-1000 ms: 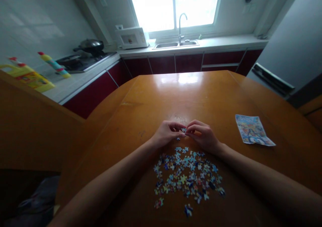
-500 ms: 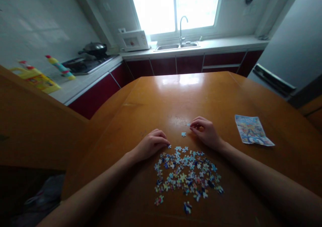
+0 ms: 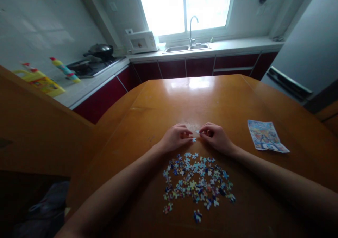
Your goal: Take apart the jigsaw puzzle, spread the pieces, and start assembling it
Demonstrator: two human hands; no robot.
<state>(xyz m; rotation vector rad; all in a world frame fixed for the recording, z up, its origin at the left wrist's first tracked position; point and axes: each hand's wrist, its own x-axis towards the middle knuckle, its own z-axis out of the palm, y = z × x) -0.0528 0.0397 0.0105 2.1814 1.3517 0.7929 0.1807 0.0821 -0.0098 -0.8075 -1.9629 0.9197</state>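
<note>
Glossy wooden table (image 3: 211,97) bears seemingly cardboard puzzle pieces (image 3: 196,181) and a paper leaflet (image 3: 266,136).

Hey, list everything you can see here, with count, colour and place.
table: one, orange-brown wood, centre
puzzle pieces: many, multicoloured, piled on table's near side
loose pieces: two, pale, beyond the pile
picture sheet: one, colourful, table right
microwave: one, white, far counter
tap: one, silver, far counter
wok: one, dark, far left
bottles: about three, mostly yellow, left counter
left hand: one, fingertips at a loose piece
right hand: one, fingertips at the other
</note>
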